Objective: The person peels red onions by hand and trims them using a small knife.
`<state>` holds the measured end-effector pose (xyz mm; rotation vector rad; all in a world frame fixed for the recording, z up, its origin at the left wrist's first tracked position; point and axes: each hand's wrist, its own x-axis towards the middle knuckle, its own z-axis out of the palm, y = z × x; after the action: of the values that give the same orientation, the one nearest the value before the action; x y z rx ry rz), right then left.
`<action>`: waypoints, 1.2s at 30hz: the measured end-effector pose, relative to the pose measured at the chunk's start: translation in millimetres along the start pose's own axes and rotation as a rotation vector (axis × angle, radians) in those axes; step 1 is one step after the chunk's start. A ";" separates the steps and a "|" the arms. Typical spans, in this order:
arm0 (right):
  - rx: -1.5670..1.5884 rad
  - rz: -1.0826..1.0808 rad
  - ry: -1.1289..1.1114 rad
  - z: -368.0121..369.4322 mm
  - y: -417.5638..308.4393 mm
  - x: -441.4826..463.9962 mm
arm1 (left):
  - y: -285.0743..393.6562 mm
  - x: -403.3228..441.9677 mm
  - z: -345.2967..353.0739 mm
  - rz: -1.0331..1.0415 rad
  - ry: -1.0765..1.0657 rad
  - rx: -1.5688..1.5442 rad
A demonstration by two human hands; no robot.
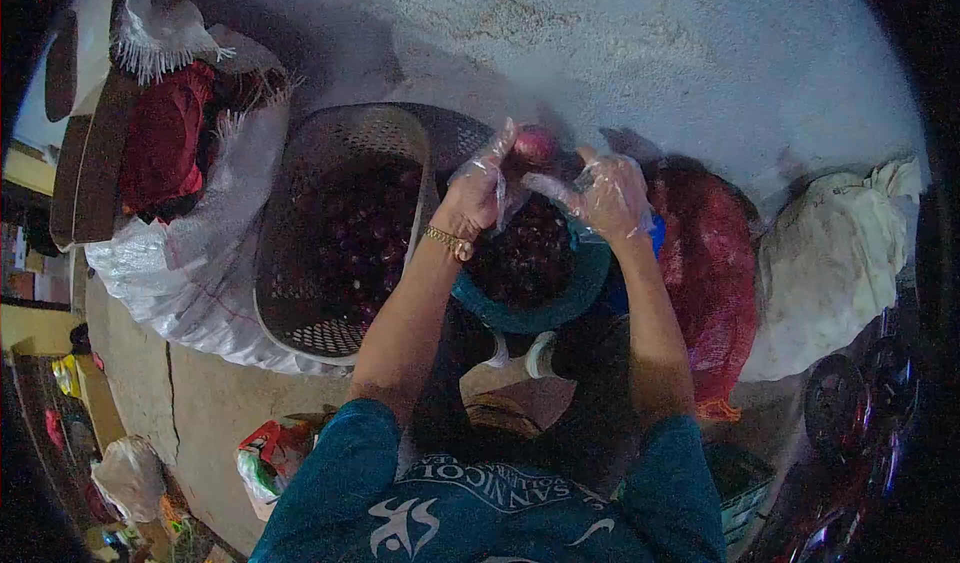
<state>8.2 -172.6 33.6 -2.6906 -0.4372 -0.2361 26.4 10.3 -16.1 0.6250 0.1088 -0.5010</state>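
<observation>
Both of my hands wear clear plastic gloves and are raised over a teal basin [535,315] of small dark red onions [520,258]. My left hand [480,185], with a gold watch at the wrist, holds a red onion [535,145] at its fingers. Close by on the other side, my right hand [612,195] has its thumb and forefinger apart, with nothing visible between them. Left of the basin stands a grey perforated plastic basket [300,318] with many dark red onions [355,228] inside.
A white woven sack [170,273] with red mesh [165,148] stands far left. Right of the basin are a red mesh sack [705,273] and a whitish sack [835,263]. A rough wall [600,43] rises behind. A dark green crate [745,493] sits low right.
</observation>
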 end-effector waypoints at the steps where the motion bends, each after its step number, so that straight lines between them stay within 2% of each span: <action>1: 0.000 0.000 -0.001 5.2 3.0 0.4 | 0.1 -5.7 9.9 -0.005 0.010 0.018; 3: 0.024 -0.036 0.218 14.9 7.2 1.0 | -3.8 -5.9 15.9 -0.012 0.020 0.035; 4: 0.023 -0.035 0.217 12.8 6.3 0.8 | -7.3 -2.8 14.2 -0.005 0.010 0.024; 7: -0.024 0.053 0.114 6.1 3.1 0.2 | -10.0 -0.3 8.8 -0.005 -0.010 0.023; 12: -0.023 -0.043 0.197 21.5 19.6 -1.5 | -12.5 6.1 1.3 -0.011 -0.038 0.016; 16: -0.043 -0.055 0.114 20.9 23.0 0.7 | -8.9 -0.1 7.9 0.026 0.012 0.053; 18: 0.069 -0.004 0.055 15.1 16.9 2.5 | -8.4 -3.6 12.6 0.023 0.031 0.054; 25: 0.130 -0.017 -0.010 8.4 6.5 3.0 | -11.2 5.7 -0.9 0.042 0.022 0.013; 27: -0.002 -0.056 -0.088 1.0 -2.1 0.3 | -11.4 10.0 -7.1 0.026 -0.005 -0.003; 33: -0.016 -0.209 -0.173 11.7 4.0 -2.2 | -0.2 -0.2 9.3 -0.005 0.122 -0.080; 36: 0.053 -0.142 -0.060 11.5 3.4 -1.5 | -0.1 -0.1 8.1 0.000 0.142 -0.111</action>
<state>9.1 -171.2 21.7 -2.6233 -0.6449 -0.1811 25.8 5.6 -9.6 0.5514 0.2695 -0.4468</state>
